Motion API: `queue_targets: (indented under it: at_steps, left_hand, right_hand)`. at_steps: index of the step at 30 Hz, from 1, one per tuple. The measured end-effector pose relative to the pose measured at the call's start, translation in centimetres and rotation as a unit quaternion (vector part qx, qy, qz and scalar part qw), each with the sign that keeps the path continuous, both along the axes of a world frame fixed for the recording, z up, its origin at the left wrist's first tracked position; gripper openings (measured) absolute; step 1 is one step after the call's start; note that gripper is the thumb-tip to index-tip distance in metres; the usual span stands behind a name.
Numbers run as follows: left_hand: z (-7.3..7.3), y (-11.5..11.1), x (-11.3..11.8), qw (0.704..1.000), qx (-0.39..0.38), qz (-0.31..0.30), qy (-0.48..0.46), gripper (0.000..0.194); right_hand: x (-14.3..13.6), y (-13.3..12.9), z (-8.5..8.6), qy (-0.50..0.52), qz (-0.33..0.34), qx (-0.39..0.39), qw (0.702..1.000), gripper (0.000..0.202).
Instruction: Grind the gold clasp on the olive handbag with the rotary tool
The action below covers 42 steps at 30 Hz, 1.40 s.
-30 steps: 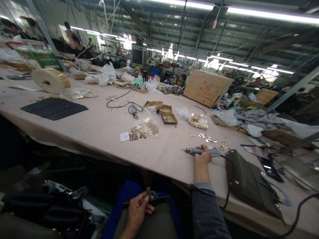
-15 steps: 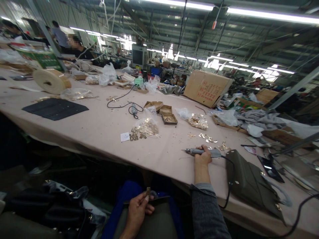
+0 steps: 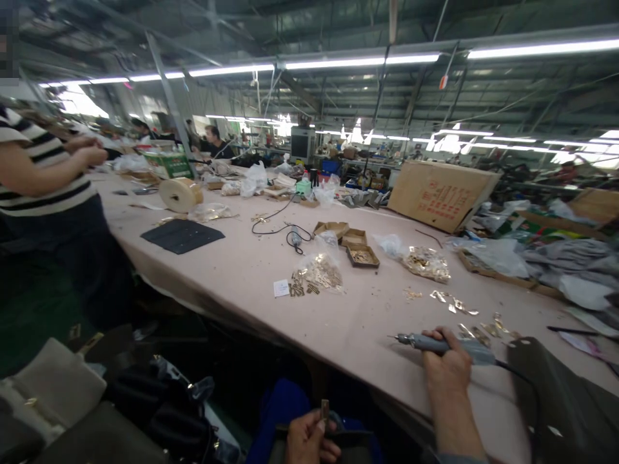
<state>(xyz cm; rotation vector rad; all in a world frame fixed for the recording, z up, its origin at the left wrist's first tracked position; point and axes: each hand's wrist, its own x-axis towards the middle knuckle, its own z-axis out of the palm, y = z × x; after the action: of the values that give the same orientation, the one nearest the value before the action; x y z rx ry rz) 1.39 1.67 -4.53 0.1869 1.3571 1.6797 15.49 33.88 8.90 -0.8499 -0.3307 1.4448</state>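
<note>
Screwdriver gripped, metal clip pinched, left hand cropped

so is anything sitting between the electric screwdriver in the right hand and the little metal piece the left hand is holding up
Nothing visible lies between them. The right hand grips the electric screwdriver on the table; the left hand holds the metal piece below the table edge.

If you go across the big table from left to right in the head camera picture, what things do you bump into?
Tape roll → black mat → bag of gold bits → small box → cardboard box → grey cloth.
</note>
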Motion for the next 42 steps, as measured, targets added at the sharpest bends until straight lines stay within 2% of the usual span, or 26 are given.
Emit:
queue_targets:
  at_steps: [3, 6, 9, 14, 21, 30, 42]
  left_hand:
    - [-0.7, 0.1, 0.0, 1.0, 0.01, -0.016, 0.01, 0.077]
    - [-0.6, 0.0, 0.0, 1.0, 0.008, -0.02, 0.001, 0.076]
    - [0.8, -0.4, 0.3, 1.0, -0.002, -0.007, 0.001, 0.076]
    - [3.6, -0.8, 0.7, 0.999, -0.02, -0.025, 0.007, 0.061]
    - [4.0, -0.9, 1.2, 0.999, -0.022, -0.043, -0.007, 0.04]
    - [4.8, -1.1, 1.4, 0.998, -0.02, -0.057, 0.007, 0.035]
    - [4.8, -1.1, 1.3, 0.999, -0.016, -0.052, 0.003, 0.031]
  right_hand:
    - [-0.7, -2.8, 0.3, 0.066, 0.036, 0.014, 0.997, 0.026]
    - [-1.5, -6.0, 0.9, 0.07, 0.064, 0.02, 0.995, 0.028]
    - [-2.0, -9.1, 1.6, 0.067, 0.094, 0.001, 0.993, 0.034]
    - [-2.2, -14.0, 2.1, 0.032, 0.108, -0.005, 0.994, 0.039]
    - [-2.8, -19.5, 1.0, -0.039, 0.128, 0.01, 0.991, 0.038]
    - [-5.0, -22.6, -0.2, -0.143, 0.106, 0.075, 0.981, 0.027]
    - [-6.1, -23.5, 0.2, -0.161, 0.097, 0.098, 0.977, 0.027]
